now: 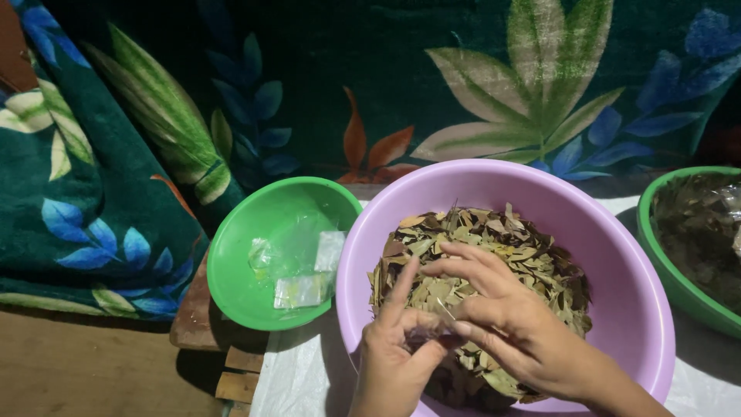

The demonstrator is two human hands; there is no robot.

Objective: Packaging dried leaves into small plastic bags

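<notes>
1. The fingertips of both hands meet over the near side of the pink basin (617,255). Between them is a thin, pale stem (444,310), small and hard to make out.
2. The stem's long axis runs on a slant, its far end pointing up and to the left, its near end down and to the right toward the right hand's fingers.
3. The left hand (395,355) has thumb and bent fingers closed narrowly around something small and see-through, possibly a little bag; its forefinger sticks up straight, pointing away from the person.
4. The right hand (502,320) lies palm down with the upper fingers spread loosely over the leaves, while thumb and a lower finger close in a pinch at the stem.
5. Under the hands is a heap of dry leaves (532,259), brown and olive, filling the bottom of the pink basin.
6. Just left of the pink basin, touching its rim, stands a green bowl (231,262) with a few small clear plastic bags (301,266) inside.
7. At the right edge a second green bowl (679,289) holds darker leaves.
8. The bowls rest on a white sheet (297,378); behind them hangs a dark green blanket (116,154) with a leaf pattern.
</notes>
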